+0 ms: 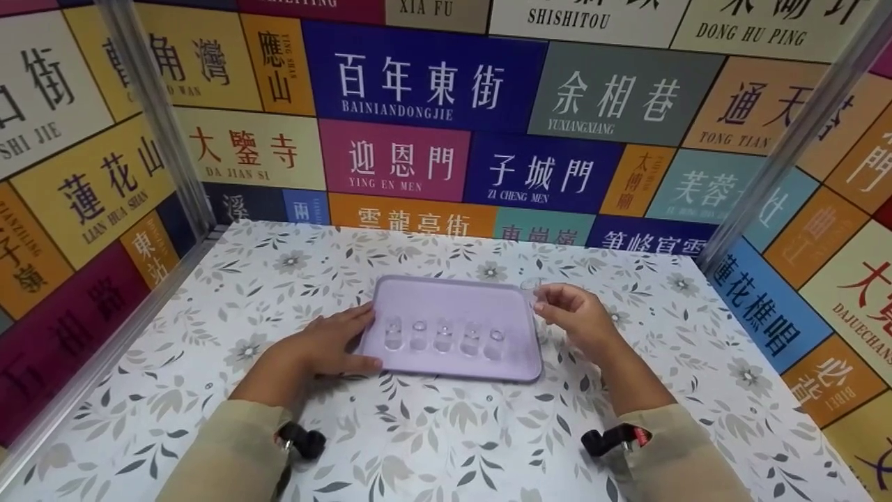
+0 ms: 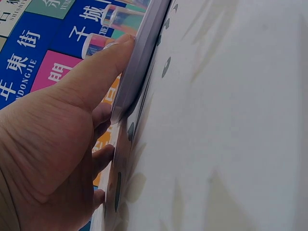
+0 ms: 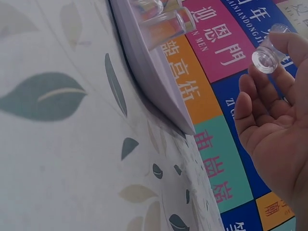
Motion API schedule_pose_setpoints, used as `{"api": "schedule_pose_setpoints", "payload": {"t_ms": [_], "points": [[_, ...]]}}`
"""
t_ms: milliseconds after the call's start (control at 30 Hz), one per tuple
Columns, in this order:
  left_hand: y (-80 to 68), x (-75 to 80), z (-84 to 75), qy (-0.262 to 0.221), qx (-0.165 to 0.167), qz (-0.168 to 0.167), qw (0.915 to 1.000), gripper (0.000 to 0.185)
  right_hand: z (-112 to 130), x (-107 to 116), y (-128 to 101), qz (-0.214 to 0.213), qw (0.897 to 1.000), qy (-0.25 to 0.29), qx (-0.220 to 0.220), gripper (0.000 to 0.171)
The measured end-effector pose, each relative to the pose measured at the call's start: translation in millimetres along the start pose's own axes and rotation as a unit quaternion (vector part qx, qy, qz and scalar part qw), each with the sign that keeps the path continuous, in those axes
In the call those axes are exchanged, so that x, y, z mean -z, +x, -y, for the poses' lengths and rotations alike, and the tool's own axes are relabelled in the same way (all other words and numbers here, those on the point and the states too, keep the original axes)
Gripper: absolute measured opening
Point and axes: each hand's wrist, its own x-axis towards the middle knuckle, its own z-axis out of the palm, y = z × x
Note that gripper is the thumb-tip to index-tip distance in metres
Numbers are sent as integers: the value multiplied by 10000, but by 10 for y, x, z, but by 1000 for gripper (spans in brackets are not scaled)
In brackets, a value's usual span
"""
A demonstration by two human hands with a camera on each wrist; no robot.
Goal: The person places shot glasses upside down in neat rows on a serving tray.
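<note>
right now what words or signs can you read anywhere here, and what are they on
All on the wall panels:
"BAINIANDONGJIE" on the blue panel
"YING EN MEN" on the pink panel
"ZI CHENG MEN" on the dark blue panel
"YUXIANGXIANG" on the grey-green panel
"DA JIAN SI" on the cream panel
"LIAN HUA SHAN" on the yellow panel
"DONG HU PING" on the top right panel
Panels along the table edge are cut off. The purple tray and the small clear cups bear no text.

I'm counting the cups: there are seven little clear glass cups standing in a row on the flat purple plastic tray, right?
Not seven. The head view shows five little clear glass cups in a row on the flat purple plastic tray. A sixth is pinched in the right hand.
</note>
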Motion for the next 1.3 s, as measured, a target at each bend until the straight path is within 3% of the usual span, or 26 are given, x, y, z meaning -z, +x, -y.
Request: {"api": "schedule_pose_setpoints", "payload": {"t_ms": [133,367,800,1067,1300], "points": [[-4,5,-4,-9,37,22,10000,115,5,-16,-11,-35,9999,-17,115,34],[0,-8,13,138,-203,-37,9997,113,4,-28,-21,-109,9992,5,372,34],[-16,8,-6,100,-161,-8,9998,113,-16,-25,-1,-424,9988,-113,240,41],[-26,26,-28,52,-109,11,9999,113,3,-60,0,-192,9989,331,275,42],[-21,21,-22,61,-92,16,9999,112,-9,-77,-2,285,9994,188,97,45]]}}
